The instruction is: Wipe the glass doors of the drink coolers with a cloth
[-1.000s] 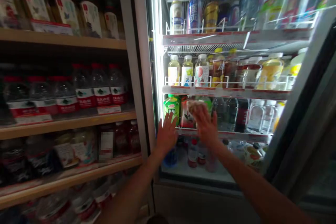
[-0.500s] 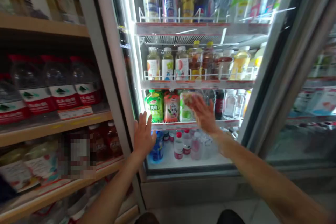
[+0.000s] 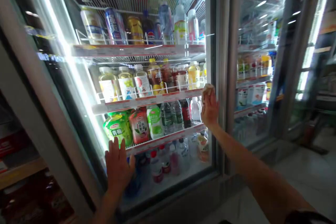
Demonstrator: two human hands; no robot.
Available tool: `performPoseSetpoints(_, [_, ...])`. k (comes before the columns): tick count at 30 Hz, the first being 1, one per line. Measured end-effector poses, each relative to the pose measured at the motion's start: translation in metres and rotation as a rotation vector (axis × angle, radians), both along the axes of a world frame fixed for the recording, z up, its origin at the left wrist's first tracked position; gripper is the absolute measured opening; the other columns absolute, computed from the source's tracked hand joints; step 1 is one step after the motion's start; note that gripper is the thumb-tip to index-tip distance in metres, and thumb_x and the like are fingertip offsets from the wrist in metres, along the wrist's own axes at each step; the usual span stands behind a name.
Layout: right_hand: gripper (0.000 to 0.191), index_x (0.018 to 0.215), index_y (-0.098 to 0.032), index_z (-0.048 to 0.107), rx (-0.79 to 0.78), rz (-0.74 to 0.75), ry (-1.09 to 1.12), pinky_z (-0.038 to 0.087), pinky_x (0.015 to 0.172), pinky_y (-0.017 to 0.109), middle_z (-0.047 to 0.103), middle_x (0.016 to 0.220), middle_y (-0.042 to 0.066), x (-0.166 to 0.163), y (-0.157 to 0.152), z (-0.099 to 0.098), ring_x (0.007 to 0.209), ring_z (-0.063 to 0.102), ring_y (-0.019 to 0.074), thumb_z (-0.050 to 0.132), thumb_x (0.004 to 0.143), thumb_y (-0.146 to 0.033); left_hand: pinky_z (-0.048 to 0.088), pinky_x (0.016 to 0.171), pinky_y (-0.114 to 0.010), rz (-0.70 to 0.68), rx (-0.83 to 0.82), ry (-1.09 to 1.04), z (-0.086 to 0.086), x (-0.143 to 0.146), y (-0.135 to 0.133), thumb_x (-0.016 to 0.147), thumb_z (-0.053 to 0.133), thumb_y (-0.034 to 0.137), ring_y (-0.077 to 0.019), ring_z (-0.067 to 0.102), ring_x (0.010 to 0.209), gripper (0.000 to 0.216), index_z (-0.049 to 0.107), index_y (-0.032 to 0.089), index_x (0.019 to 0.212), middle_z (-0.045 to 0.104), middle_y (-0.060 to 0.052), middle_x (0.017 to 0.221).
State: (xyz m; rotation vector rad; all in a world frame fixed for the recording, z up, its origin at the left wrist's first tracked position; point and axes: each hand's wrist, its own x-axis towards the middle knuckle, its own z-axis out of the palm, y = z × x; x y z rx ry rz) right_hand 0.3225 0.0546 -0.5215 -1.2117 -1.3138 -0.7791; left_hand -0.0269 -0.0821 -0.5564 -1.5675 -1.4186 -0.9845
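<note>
A glass fridge door [image 3: 168, 185] stands in front of me with lit shelves of drinks behind it. My left hand [image 3: 118, 164] is open, fingers spread flat against the lower left of the glass, in front of a green bottle [image 3: 119, 128]. My right hand [image 3: 210, 112] presses a pale, crumpled cloth [image 3: 208, 89] against the right side of the glass, close to the metal door frame [image 3: 222, 77]. Most of the cloth is hidden by the fingers.
Behind the glass are cans [image 3: 135, 28] on the upper shelf and bottles [image 3: 141, 82] below. A second fridge door [image 3: 252, 140] stands to the right, above a tiled floor [image 3: 286, 161]. At the left is a wooden shelf [image 3: 23, 169] with packed drinks.
My right hand has moved the cloth rightward across the glass to near the door frame. My left hand stays on the lower left of the glass. The view has turned right.
</note>
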Motion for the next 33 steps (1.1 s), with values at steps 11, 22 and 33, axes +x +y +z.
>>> performPoseSetpoints(11, [0.063, 0.146, -0.024, 0.013, -0.026, 0.039, 0.083, 0.033, 0.099, 0.053, 0.021, 0.150, 0.016, -0.006, -0.013, -0.057, 0.135, 0.029, 0.0303, 0.033, 0.088, -0.013, 0.027, 0.106, -0.059, 0.000, -0.033, 0.010, -0.023, 0.012, -0.001, 0.084, 0.047, 0.024, -0.0343, 0.010, 0.139, 0.077, -0.002, 0.025, 0.144, 0.006, -0.011, 0.153])
performPoseSetpoints(22, [0.069, 0.146, -0.026, 0.016, -0.041, 0.161, -0.138, 0.032, 0.099, 0.055, 0.023, 0.150, 0.013, -0.040, -0.039, -0.058, 0.131, 0.036, 0.0303, 0.041, 0.082, -0.012, 0.031, 0.108, -0.052, 0.023, -0.080, 0.075, -0.037, 0.008, -0.016, 0.078, 0.048, 0.012, -0.0278, 0.013, 0.140, 0.071, 0.019, 0.020, 0.142, 0.021, -0.013, 0.150])
performPoseSetpoints(33, [0.059, 0.141, -0.025, 0.032, 0.151, 0.447, -0.445, 0.013, 0.109, 0.054, 0.032, 0.147, 0.008, -0.137, -0.050, 0.009, 0.135, 0.029, 0.0264, 0.042, 0.084, -0.015, 0.035, 0.105, -0.054, 0.014, -0.158, -0.014, -0.039, -0.010, -0.030, 0.074, 0.047, 0.010, -0.0280, 0.019, 0.138, 0.063, 0.031, 0.015, 0.134, 0.032, -0.017, 0.144])
